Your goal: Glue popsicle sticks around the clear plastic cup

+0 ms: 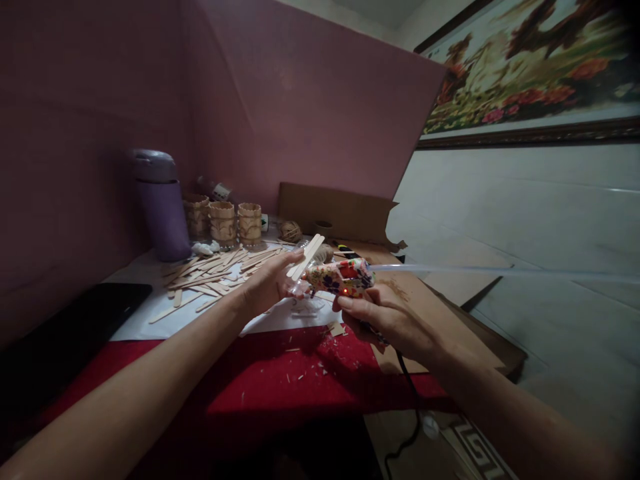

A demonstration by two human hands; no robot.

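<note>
My right hand (pixel 390 317) is closed around the handle of a flower-patterned hot glue gun (pixel 333 279), with a small red light glowing on its side. A long clear glue stick (pixel 450 269) juts out of its back end to the right. My left hand (pixel 270 283) grips pale wooden craft sticks (pixel 307 258), tilted upward side by side in front of the gun. Something clear, like plastic, shows by the left fingers, partly hidden. The gun's nozzle lies close to the left hand; whether it touches anything cannot be told.
Loose craft sticks (pixel 215 277) lie scattered on white paper. Behind stand a purple bottle (pixel 164 213), several wooden cups (pixel 223 223) and a twine ball (pixel 290 231). A black phone-like slab (pixel 75 347) lies left. Cardboard (pixel 425 313) is at right; a black cord (pixel 407 380) hangs down.
</note>
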